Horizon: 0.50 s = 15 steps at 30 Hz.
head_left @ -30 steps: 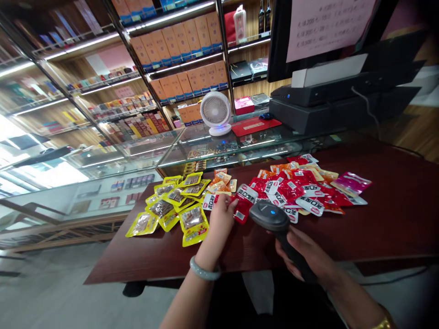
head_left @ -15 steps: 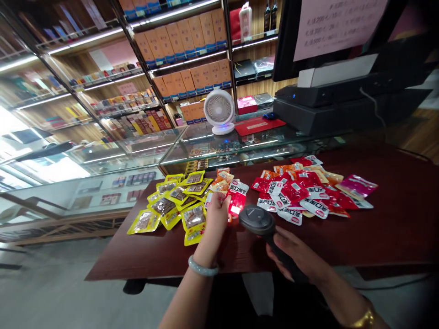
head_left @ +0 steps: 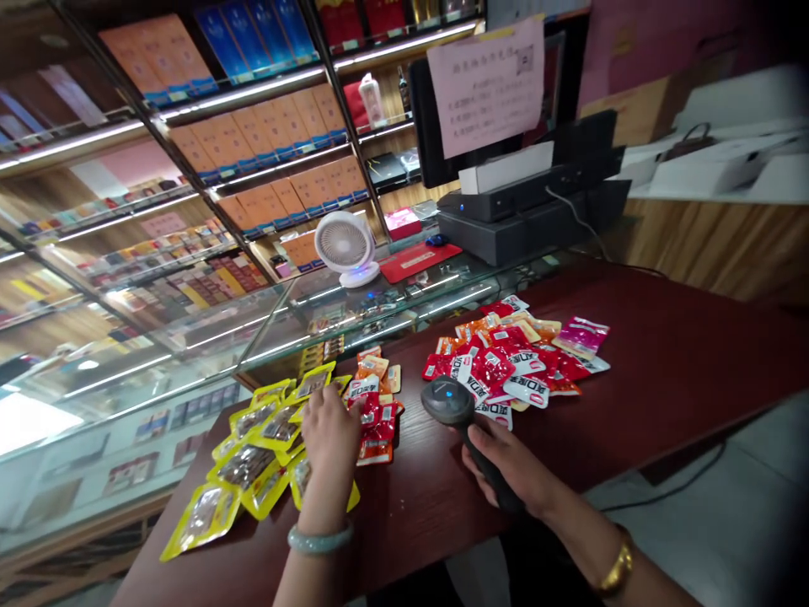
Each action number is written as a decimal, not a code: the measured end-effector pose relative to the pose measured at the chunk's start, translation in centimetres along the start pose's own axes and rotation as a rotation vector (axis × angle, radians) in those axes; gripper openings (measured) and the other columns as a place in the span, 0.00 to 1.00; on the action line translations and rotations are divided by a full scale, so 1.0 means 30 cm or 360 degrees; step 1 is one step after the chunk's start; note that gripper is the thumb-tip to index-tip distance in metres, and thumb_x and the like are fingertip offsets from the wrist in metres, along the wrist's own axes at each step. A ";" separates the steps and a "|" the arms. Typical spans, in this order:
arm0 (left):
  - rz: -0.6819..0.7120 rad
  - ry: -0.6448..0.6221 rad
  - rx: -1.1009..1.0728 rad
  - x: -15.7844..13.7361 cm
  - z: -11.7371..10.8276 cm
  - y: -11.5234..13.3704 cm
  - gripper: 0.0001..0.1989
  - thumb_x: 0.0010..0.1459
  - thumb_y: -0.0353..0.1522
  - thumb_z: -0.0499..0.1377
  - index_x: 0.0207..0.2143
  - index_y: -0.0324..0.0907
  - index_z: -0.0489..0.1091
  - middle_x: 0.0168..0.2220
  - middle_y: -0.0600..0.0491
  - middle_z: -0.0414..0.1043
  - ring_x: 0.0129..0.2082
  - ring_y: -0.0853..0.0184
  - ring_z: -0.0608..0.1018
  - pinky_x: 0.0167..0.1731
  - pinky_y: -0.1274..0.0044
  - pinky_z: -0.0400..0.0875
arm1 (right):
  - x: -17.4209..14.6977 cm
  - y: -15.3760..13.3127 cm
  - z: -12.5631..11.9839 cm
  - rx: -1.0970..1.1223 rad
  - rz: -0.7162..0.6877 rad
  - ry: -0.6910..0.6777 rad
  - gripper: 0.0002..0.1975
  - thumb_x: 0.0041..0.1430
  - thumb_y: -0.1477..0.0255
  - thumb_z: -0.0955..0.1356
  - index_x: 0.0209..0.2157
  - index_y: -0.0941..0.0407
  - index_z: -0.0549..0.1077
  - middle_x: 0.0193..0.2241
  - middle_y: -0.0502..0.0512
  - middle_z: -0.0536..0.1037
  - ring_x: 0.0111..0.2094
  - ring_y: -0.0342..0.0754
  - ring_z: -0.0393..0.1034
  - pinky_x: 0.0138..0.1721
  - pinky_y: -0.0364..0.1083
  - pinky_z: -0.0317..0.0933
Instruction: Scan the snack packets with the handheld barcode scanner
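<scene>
A: Lit shelves slant across the back of the shop, above a glass case, and a dark red table fills the front. From mid-view, the white fan is at ten o'clock and a black machine at two.

B: And the packets?

A: The yellow packets overlap at eight o'clock. A small heap of red and orange packets sits between six and seven, and a larger heap lies near four.

B: What about the hands?

A: The left hand, at seven, is over the yellow packets, its thumb beside the small heap. I can't tell whether its fingers have closed on anything.

B: The other?

A: The right hand, at five, is wrapped round the handle of a black scanner, whose head tips toward eleven, a blue light glowing on top. A gold bracelet circles that wrist, a pale bangle the other.
</scene>
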<state>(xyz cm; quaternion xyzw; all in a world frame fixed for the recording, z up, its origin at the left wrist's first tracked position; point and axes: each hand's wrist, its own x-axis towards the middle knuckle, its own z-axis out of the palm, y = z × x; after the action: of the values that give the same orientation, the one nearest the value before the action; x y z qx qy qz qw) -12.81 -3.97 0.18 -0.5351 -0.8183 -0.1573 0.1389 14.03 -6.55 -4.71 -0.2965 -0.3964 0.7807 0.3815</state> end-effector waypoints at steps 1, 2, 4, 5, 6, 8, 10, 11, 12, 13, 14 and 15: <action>0.0111 -0.0008 -0.0059 0.004 0.008 0.039 0.19 0.57 0.41 0.57 0.48 0.40 0.68 0.48 0.40 0.72 0.52 0.51 0.71 0.53 0.62 0.63 | -0.001 0.003 -0.002 0.0023 -0.0013 -0.0013 0.26 0.55 0.48 0.68 0.42 0.55 0.64 0.17 0.39 0.65 0.11 0.34 0.53 0.11 0.35 0.53; 0.0236 -0.0050 -0.0161 0.011 0.021 0.083 0.18 0.58 0.41 0.57 0.47 0.41 0.69 0.48 0.42 0.72 0.52 0.53 0.71 0.53 0.63 0.63 | -0.002 0.007 -0.004 0.0044 -0.0029 -0.0020 0.25 0.55 0.48 0.68 0.42 0.55 0.65 0.17 0.39 0.65 0.11 0.34 0.53 0.11 0.35 0.53; 0.0487 -0.0173 -0.0388 0.038 0.058 0.179 0.15 0.59 0.38 0.56 0.47 0.43 0.71 0.49 0.45 0.73 0.51 0.57 0.73 0.53 0.67 0.64 | -0.004 0.014 -0.010 0.0085 -0.0068 0.0004 0.25 0.56 0.48 0.68 0.41 0.55 0.65 0.18 0.40 0.65 0.11 0.35 0.54 0.11 0.35 0.53; 0.0595 -0.0225 -0.0461 0.056 0.079 0.228 0.14 0.60 0.36 0.56 0.47 0.44 0.71 0.49 0.46 0.73 0.51 0.59 0.73 0.53 0.68 0.64 | -0.003 0.018 -0.013 0.0102 -0.0089 0.0023 0.25 0.56 0.48 0.67 0.40 0.55 0.65 0.18 0.40 0.65 0.11 0.35 0.55 0.11 0.35 0.53; 0.0692 -0.0279 -0.0489 0.075 0.099 0.276 0.15 0.60 0.34 0.56 0.48 0.44 0.72 0.49 0.46 0.73 0.51 0.60 0.72 0.54 0.69 0.64 | -0.003 0.022 -0.016 0.0117 -0.0110 0.0039 0.25 0.56 0.48 0.67 0.40 0.55 0.66 0.18 0.40 0.66 0.11 0.35 0.56 0.11 0.36 0.53; 0.0824 -0.0401 -0.0438 0.112 0.133 0.358 0.19 0.59 0.33 0.56 0.52 0.47 0.71 0.50 0.46 0.72 0.52 0.59 0.72 0.53 0.69 0.63 | 0.000 0.030 -0.021 0.0147 -0.0142 0.0053 0.25 0.57 0.47 0.67 0.42 0.55 0.66 0.18 0.41 0.66 0.10 0.36 0.56 0.10 0.36 0.52; 0.0890 -0.0533 -0.0324 0.143 0.156 0.415 0.21 0.57 0.34 0.59 0.54 0.51 0.70 0.52 0.46 0.70 0.52 0.57 0.71 0.51 0.67 0.65 | 0.004 0.036 -0.025 0.0165 -0.0155 0.0059 0.26 0.56 0.47 0.67 0.42 0.55 0.67 0.18 0.40 0.66 0.09 0.36 0.56 0.10 0.37 0.53; 0.0907 -0.0588 -0.0269 0.155 0.164 0.433 0.21 0.55 0.34 0.59 0.52 0.53 0.71 0.52 0.46 0.69 0.52 0.56 0.71 0.50 0.66 0.66 | 0.006 0.038 -0.025 0.0169 -0.0159 0.0071 0.27 0.56 0.46 0.67 0.42 0.55 0.67 0.18 0.40 0.66 0.09 0.36 0.56 0.10 0.37 0.53; 0.0919 -0.0627 -0.0220 0.165 0.169 0.444 0.19 0.54 0.34 0.60 0.50 0.53 0.73 0.53 0.46 0.69 0.52 0.55 0.71 0.49 0.66 0.66 | 0.008 0.040 -0.026 0.0167 -0.0163 0.0083 0.27 0.55 0.45 0.66 0.42 0.55 0.66 0.18 0.40 0.66 0.09 0.36 0.57 0.10 0.37 0.53; 0.0927 -0.0647 -0.0178 0.173 0.173 0.448 0.17 0.54 0.34 0.61 0.47 0.52 0.74 0.53 0.45 0.69 0.52 0.54 0.71 0.48 0.65 0.66 | 0.009 0.041 -0.025 0.0161 -0.0166 0.0091 0.28 0.55 0.45 0.66 0.42 0.55 0.66 0.17 0.40 0.66 0.09 0.36 0.57 0.10 0.37 0.53; 0.0928 -0.0657 -0.0145 0.178 0.176 0.446 0.15 0.53 0.34 0.61 0.45 0.50 0.75 0.53 0.44 0.69 0.52 0.53 0.71 0.48 0.65 0.66 | 0.010 0.042 -0.025 0.0156 -0.0170 0.0095 0.28 0.55 0.44 0.66 0.42 0.55 0.66 0.17 0.40 0.66 0.09 0.36 0.57 0.10 0.36 0.53; 0.0922 -0.0661 -0.0126 0.181 0.178 0.438 0.13 0.53 0.35 0.61 0.42 0.48 0.75 0.52 0.44 0.70 0.52 0.53 0.71 0.48 0.65 0.66 | 0.011 0.043 -0.024 0.0153 -0.0173 0.0093 0.28 0.55 0.44 0.66 0.41 0.55 0.66 0.17 0.40 0.66 0.09 0.36 0.56 0.10 0.36 0.52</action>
<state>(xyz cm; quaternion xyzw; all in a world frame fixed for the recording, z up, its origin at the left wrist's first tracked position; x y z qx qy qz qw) -3.16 7.69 -1.12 -0.7705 -0.6366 -0.0309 -0.0124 13.94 -6.49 -6.24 -0.2787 -0.3626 0.7679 0.4485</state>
